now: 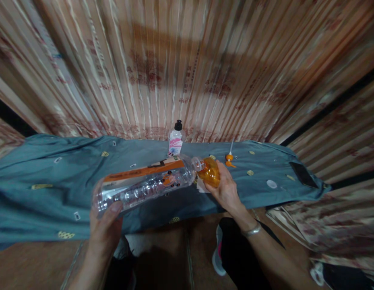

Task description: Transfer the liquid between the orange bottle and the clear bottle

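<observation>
My left hand (106, 225) is wrapped round the base of a large clear plastic bottle (144, 183) with an orange and white label. The bottle lies nearly sideways above the cloth, its neck pointing right and a little up. My right hand (224, 187) grips a smaller amber bottle (210, 173), and its mouth meets the mouth of the clear one. Whether liquid passes between them I cannot tell. Right of the amber bottle, an orange pump head (229, 159) with a pale tube rests on the cloth. Part of a white paper (203, 186) shows below the amber bottle.
A small bottle with a black cap and pink label (175, 140) stands at the back. The blue-green cloth (78, 173) covers a long narrow table. A dark flat object (303, 175) and a white round item (271, 184) lie at the right. Pleated curtains (174, 72) hang behind.
</observation>
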